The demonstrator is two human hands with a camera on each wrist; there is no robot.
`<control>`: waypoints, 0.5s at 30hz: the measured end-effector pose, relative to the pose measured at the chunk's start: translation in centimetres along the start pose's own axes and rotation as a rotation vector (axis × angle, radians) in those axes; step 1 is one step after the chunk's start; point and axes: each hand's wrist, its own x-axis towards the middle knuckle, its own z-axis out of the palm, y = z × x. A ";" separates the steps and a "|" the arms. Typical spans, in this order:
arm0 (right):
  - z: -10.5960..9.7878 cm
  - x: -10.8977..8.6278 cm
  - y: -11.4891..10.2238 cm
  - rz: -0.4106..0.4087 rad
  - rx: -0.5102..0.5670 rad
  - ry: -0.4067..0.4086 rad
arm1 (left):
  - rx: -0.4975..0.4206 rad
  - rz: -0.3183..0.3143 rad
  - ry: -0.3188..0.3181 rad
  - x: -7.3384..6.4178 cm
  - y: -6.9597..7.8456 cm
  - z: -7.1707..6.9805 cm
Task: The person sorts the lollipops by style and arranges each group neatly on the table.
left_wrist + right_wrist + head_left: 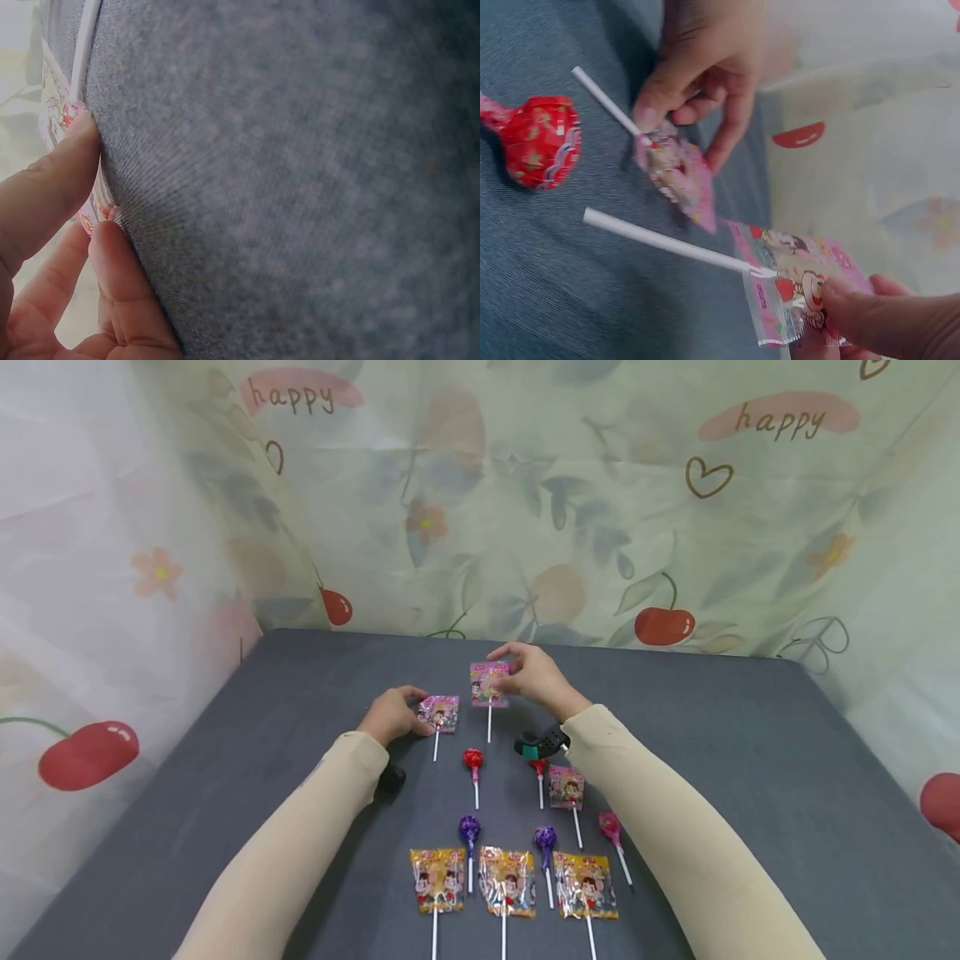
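Note:
My left hand (392,716) pinches the edge of a flat lollipop (439,713) in a pink printed wrapper, its white stick toward me. In the left wrist view, thumb and fingers close on that wrapper right by the cloth. A second pink-wrapped lollipop (483,683) is held between thumb and fingers of my right hand (536,677), farther back and slightly right. The right wrist view shows this lollipop (787,289) raised off the surface, stick pointing away from the fingers. Nearest below the hands lies a round lollipop in red foil (473,758).
Under my right wrist lie another red lollipop (540,767), partly hidden, a pink-wrapped flat one (566,787) and a round pink one (610,825). Two purple lollipops (469,829) lie nearer me, above three yellow-wrapped ones (507,881). A printed curtain (510,527) borders the grey table (720,735).

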 end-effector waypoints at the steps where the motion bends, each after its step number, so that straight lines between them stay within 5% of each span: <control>1: 0.2 0.1 0.0 0.007 -0.022 0.006 | 0.000 -0.002 -0.003 0.0 0.0 0.0; 15: 2.9 0.4 1.5 0.113 -0.093 0.033 | 0.004 -0.003 -0.014 -0.2 0.2 -0.2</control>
